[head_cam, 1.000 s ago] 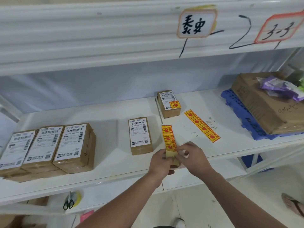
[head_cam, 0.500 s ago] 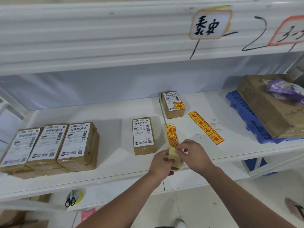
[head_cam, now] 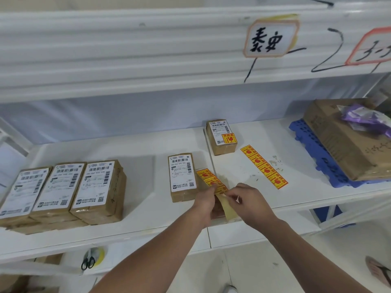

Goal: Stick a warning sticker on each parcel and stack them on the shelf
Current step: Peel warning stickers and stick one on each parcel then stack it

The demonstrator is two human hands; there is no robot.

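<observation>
Since a second ago we have swung the strip [head_cam: 211,181] from upright to slanting toward the near parcel [head_cam: 183,177], with more bare backing [head_cam: 229,209] curling down under our hands. Going by size: the shelf [head_cam: 127,149] carries everything, and at its right end a big carton [head_cam: 342,140] sits on a blue pallet [head_cam: 313,149] with a purple bag [head_cam: 364,117] lying on top; what the carton holds we cannot tell. At the left stands a stack [head_cam: 63,191] of parcels, none with a yellow sticker that we can see. The near parcel lies flat just left of our hands, unmarked, while the far parcel [head_cam: 221,137] already wears its sticker [head_cam: 229,138]. These look like stiff, taped little boxes, likely light, best taken by the long sides. A spare strip [head_cam: 264,167] lies flat on the shelf to the right. Our strip is the tricky thing: thin, floppy, glossy, and tacky once lifted, so we judge it wants holding by edges only. Our left hand [head_cam: 206,199] pinches the strip; our right hand [head_cam: 249,199] pinches at the peeling edge, fingertips closed, though whether on sticker or backing we cannot tell.
</observation>
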